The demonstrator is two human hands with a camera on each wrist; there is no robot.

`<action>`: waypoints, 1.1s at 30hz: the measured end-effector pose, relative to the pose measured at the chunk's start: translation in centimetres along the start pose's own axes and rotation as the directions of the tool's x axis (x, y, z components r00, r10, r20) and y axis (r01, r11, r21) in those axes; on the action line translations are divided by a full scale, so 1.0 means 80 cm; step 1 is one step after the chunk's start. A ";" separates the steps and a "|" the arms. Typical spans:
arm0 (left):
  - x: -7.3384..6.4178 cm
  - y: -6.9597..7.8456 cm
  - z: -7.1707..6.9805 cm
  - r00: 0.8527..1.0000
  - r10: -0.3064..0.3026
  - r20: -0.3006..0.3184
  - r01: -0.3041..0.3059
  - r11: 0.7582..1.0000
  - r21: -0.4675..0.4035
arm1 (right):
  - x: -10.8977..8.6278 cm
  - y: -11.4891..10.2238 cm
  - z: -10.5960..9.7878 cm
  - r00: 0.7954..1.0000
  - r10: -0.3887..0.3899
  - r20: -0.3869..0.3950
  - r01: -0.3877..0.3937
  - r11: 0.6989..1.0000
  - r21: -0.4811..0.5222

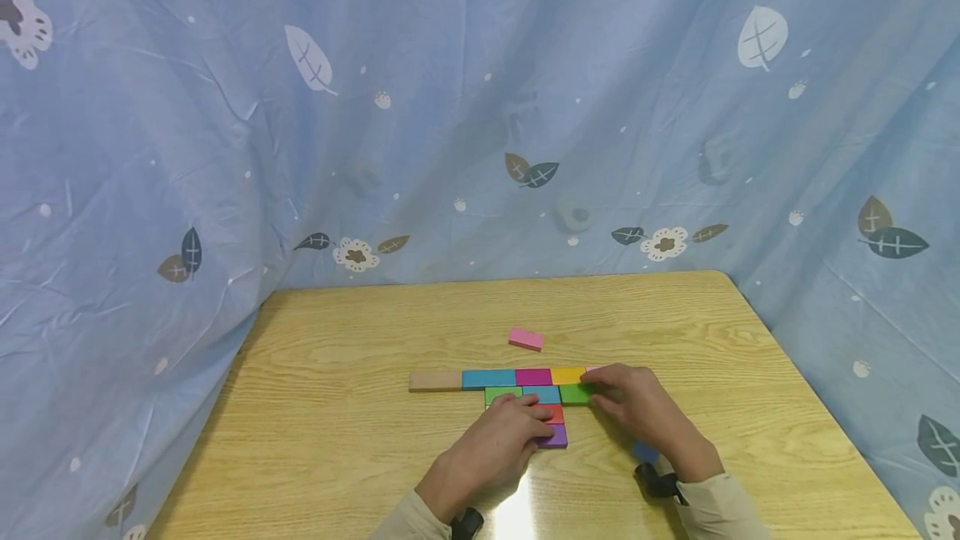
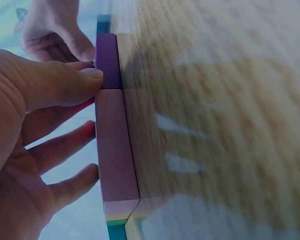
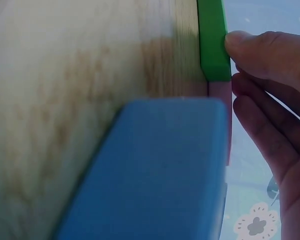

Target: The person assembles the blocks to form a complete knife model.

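Observation:
Coloured flat blocks lie edge to edge on a wooden table. My left hand (image 1: 501, 440) rests over the near rows, fingers spread on the red block (image 1: 553, 414) and the purple block (image 1: 555, 437). In the left wrist view its thumb touches the purple block's edge, beside a pink block (image 2: 116, 150). My right hand (image 1: 641, 407) is at the right end. Its thumb touches the green block (image 3: 213, 47), and its fingertips reach the pink block (image 3: 220, 100) behind it. Part of the near rows is hidden under my left hand.
The back row runs from a plain wooden block (image 1: 435, 382) through a blue block (image 1: 489, 378), a magenta block (image 1: 533, 377) and a yellow block (image 1: 567, 376). A loose pink block (image 1: 527, 339) lies farther back. Another loose blue block (image 1: 647, 452) lies under my right wrist.

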State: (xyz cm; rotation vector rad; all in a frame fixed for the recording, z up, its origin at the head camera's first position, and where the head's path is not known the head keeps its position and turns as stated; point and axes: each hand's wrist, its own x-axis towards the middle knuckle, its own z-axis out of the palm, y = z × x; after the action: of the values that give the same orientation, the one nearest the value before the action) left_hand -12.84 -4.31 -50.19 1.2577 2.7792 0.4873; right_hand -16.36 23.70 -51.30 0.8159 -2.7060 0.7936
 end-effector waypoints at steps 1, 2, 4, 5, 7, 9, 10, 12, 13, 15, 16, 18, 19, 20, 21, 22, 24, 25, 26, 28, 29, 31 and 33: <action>0.000 0.000 0.000 1.000 -0.003 0.001 0.003 1.000 -0.004 | 0.000 0.001 0.001 1.000 0.000 0.000 0.000 1.000 -0.002; -0.001 0.001 0.000 1.000 -0.005 0.003 0.005 1.000 -0.006 | 0.000 0.001 0.001 1.000 0.000 -0.001 0.000 1.000 -0.002; -0.001 0.001 0.000 1.000 -0.007 0.005 0.007 1.000 -0.009 | 0.000 0.001 0.001 1.000 0.007 0.004 -0.007 1.000 -0.001; -0.001 0.001 -0.001 1.000 -0.009 0.007 0.009 1.000 -0.012 | 0.001 0.000 0.001 1.000 0.011 0.006 -0.011 1.000 -0.002; -0.002 0.001 -0.001 1.000 -0.009 0.006 0.009 1.000 -0.013 | 0.001 -0.001 0.001 1.000 0.017 0.010 -0.017 1.000 -0.001; -0.002 0.000 0.000 1.000 -0.007 0.004 0.007 1.000 -0.008 | 0.002 -0.002 -0.001 1.000 0.025 0.017 -0.025 1.000 0.000; -0.002 0.000 0.000 1.000 -0.006 0.004 0.006 1.000 -0.006 | 0.002 -0.003 -0.001 0.999 0.026 0.019 -0.026 1.000 0.002; -0.002 0.000 -0.001 1.000 -0.001 -0.002 0.001 1.000 -0.004 | 0.002 -0.003 -0.003 0.999 0.030 0.024 -0.031 0.999 0.016; -0.002 -0.001 -0.001 1.000 -0.001 -0.002 0.001 1.000 -0.008 | 0.003 -0.004 -0.005 0.999 0.040 0.030 -0.041 0.998 0.037; -0.002 -0.001 -0.002 1.000 -0.002 0.001 0.002 1.000 -0.011 | 0.005 -0.004 -0.011 0.997 0.069 0.031 -0.072 0.994 0.080; -0.002 -0.001 -0.002 1.000 -0.003 0.004 0.003 1.000 -0.015 | 0.007 -0.004 -0.014 0.996 0.088 0.024 -0.090 0.991 0.097; -0.002 -0.001 -0.002 1.000 -0.005 0.008 0.005 1.000 -0.017 | 0.013 -0.005 -0.020 0.992 0.126 0.000 -0.125 0.981 0.145; -0.002 0.000 -0.002 1.000 -0.006 0.011 0.006 1.000 -0.015 | 0.017 -0.005 -0.023 0.990 0.142 -0.016 -0.137 0.977 0.163; -0.002 0.000 -0.002 1.000 -0.006 0.012 0.006 1.000 -0.013 | 0.020 -0.005 -0.026 0.988 0.152 -0.036 -0.144 0.973 0.179; -0.001 0.000 -0.002 1.000 -0.007 0.013 0.007 1.000 -0.011 | 0.025 -0.006 -0.029 0.985 0.163 -0.056 -0.149 0.969 0.197; -0.001 0.000 -0.002 1.000 -0.007 0.012 0.007 1.000 -0.008 | 0.030 -0.006 -0.031 0.983 0.172 -0.070 -0.153 0.962 0.225; -0.001 0.000 -0.001 1.000 -0.005 0.009 0.006 1.000 -0.002 | 0.041 -0.008 -0.035 0.978 0.189 -0.092 -0.157 0.946 0.283; -0.001 0.000 -0.001 1.000 -0.005 0.006 0.005 1.000 0.002 | 0.047 -0.009 -0.035 0.975 0.196 -0.104 -0.155 0.937 0.314; -0.001 0.000 -0.001 1.000 -0.004 0.005 0.004 1.000 0.004 | 0.053 -0.009 -0.035 0.973 0.204 -0.112 -0.154 0.924 0.349; -0.002 0.000 -0.001 1.000 -0.001 0.001 0.001 1.000 0.012 | 0.065 -0.010 -0.032 0.969 0.216 -0.123 -0.149 0.900 0.409; -0.002 0.000 -0.001 1.000 0.000 0.001 0.000 1.000 0.014 | 0.070 -0.009 -0.030 0.968 0.218 -0.127 -0.144 0.889 0.434; -0.002 0.000 -0.001 1.000 0.004 0.001 -0.004 1.000 0.022 | 0.081 -0.008 -0.024 0.967 0.223 -0.125 -0.137 0.864 0.484; -0.001 0.000 0.000 1.000 0.009 0.001 -0.009 1.000 0.027 | 0.089 -0.006 -0.018 0.966 0.231 -0.114 -0.139 0.842 0.521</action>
State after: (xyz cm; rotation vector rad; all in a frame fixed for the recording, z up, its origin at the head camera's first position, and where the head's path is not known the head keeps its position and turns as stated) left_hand -12.80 -4.41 -50.19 1.2762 2.7898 0.4508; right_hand -21.91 20.91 -47.47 0.5368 -2.4645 1.5950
